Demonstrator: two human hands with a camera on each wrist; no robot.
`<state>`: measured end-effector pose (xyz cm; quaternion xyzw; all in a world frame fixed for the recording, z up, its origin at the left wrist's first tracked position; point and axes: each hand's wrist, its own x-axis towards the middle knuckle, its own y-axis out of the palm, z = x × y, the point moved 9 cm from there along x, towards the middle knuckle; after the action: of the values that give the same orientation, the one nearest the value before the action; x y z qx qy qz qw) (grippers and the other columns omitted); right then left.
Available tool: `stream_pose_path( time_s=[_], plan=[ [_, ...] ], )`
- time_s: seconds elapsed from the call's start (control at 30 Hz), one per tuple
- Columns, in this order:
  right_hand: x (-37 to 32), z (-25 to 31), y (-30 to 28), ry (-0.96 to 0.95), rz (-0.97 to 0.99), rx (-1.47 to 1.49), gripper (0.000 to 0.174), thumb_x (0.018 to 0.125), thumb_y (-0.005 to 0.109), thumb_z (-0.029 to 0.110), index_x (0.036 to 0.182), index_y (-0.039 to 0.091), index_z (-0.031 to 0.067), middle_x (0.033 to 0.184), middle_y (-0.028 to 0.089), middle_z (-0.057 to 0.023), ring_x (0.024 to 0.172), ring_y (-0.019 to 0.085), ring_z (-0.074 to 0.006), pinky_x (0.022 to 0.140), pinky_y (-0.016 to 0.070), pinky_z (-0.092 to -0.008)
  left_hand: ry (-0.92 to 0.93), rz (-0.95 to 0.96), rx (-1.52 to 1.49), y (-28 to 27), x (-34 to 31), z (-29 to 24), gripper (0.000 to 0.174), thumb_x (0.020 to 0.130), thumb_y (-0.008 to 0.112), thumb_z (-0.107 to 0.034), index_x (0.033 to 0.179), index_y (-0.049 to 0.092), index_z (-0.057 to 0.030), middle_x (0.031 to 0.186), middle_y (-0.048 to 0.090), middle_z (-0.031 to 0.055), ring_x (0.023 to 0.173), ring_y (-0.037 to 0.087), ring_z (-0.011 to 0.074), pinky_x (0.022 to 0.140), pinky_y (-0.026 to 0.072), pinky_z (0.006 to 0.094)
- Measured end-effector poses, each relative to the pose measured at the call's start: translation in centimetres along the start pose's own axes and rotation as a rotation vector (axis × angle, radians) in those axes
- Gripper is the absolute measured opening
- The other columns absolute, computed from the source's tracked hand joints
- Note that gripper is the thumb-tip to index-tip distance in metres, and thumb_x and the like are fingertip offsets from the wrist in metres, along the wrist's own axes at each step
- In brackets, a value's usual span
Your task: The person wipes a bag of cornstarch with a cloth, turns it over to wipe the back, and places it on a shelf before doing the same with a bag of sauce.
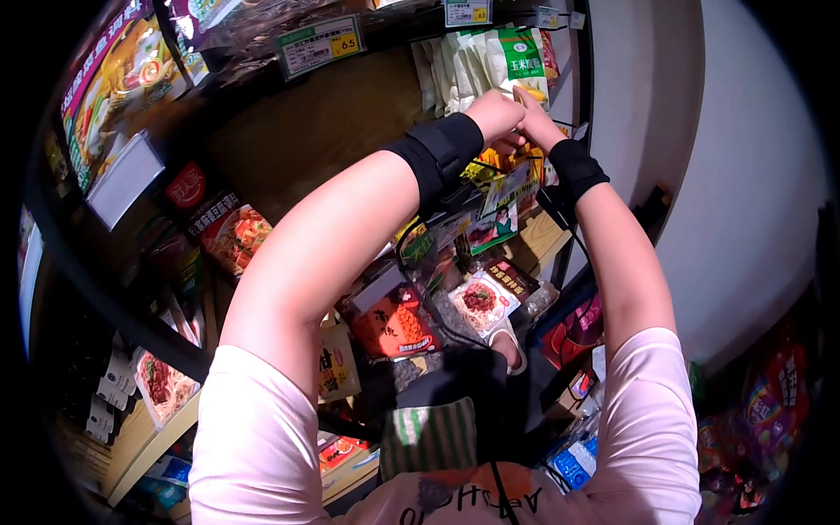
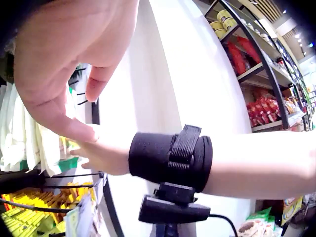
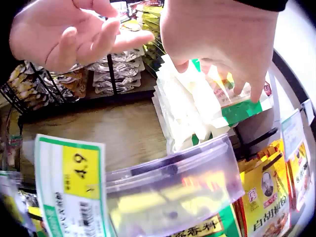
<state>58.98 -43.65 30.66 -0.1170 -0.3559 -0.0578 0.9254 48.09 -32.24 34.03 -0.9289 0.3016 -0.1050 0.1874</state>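
My right hand [image 3: 222, 44] reaches over a row of upright white-and-green corn starch packets [image 1: 516, 57] at the top right of the head view. Its bent fingers and thumb grip the front packet [image 3: 242, 109], whose green band shows below the fingertips in the right wrist view. Beside it, my left hand [image 3: 64, 42] is turned partly palm up, fingers loosely bent and nothing in them. In the left wrist view this left hand [image 2: 74, 59] is close in front of the right hand [image 2: 106, 153], overlapping it. Black bands circle both wrists.
Below the starch hang yellow pepper-powder packets [image 3: 266, 190] behind price tags. A clear plastic holder [image 3: 173, 185] and a 4.9 price tag [image 3: 71, 185] front the shelf [image 3: 98, 133]. A pale wall [image 1: 752, 175] stands right. Lower down are more food packets [image 1: 394, 324].
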Motion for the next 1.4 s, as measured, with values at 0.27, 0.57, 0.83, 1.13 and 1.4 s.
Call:
stream_pose_path(
  time_s=[0.27,0.57,0.83,1.13,1.4],
  plan=[
    [-18.3,10.4,-4.6,0.012,-0.181,0.186,0.040,0.091,0.045,0.012,0.131,0.045,0.0038,0.129,0.050,-0.0082,0.119,0.044,-0.0156,0.099,0.0322,-0.0259,0.521,0.082,-0.217,5.7,-12.3,-13.8,0.022,0.091,0.046,-0.017,0.103,0.048,0.0020,0.099,0.057,0.0120,0.088,0.060,0.0222,0.077,0.0513,0.0339],
    [-58.8,7.1,-14.1,0.556,-0.343,0.115,0.031,0.090,0.038,0.003,0.115,0.057,0.0011,0.117,0.059,-0.0062,0.109,0.054,-0.0151,0.092,0.0395,-0.0274,0.856,0.114,-0.902,8.9,-39.2,-8.1,0.039,0.092,0.044,-0.025,0.124,0.039,-0.0050,0.089,0.061,0.0126,0.077,0.059,0.0219,0.057,0.0470,0.0291],
    [-100.3,7.5,-25.1,1.178,-0.770,-0.178,0.023,0.089,0.040,0.010,0.101,0.059,0.0052,0.087,0.064,-0.0048,0.074,0.059,-0.0140,0.067,0.0453,-0.0269,0.054,0.035,0.825,16.1,-42.3,22.3,0.041,0.087,0.054,-0.009,0.125,0.045,-0.0005,0.117,0.057,0.0188,0.111,0.053,0.0325,0.097,0.0372,0.0390],
    [-123.9,4.2,-25.4,1.835,-0.864,-1.166,0.034,0.074,0.057,0.024,0.096,0.061,-0.0016,0.098,0.062,-0.0251,0.096,0.057,-0.0439,0.085,0.0461,-0.0456,0.136,-0.009,0.956,18.1,-45.9,25.5,0.041,0.089,0.053,-0.017,0.126,0.045,-0.0009,0.137,0.038,0.0184,0.128,0.034,0.0337,0.105,0.0270,0.0403],
    [-125.6,0.2,-26.7,1.989,-0.471,-0.752,0.056,0.069,0.066,0.048,0.100,0.066,0.0023,0.106,0.064,-0.0176,0.100,0.062,-0.0282,0.084,0.0488,-0.0363,0.133,-0.033,0.985,18.5,-46.5,26.0,0.041,0.089,0.052,-0.015,0.127,0.045,-0.0017,0.139,0.035,0.0182,0.130,0.032,0.0340,0.105,0.0265,0.0401]
  ],
)
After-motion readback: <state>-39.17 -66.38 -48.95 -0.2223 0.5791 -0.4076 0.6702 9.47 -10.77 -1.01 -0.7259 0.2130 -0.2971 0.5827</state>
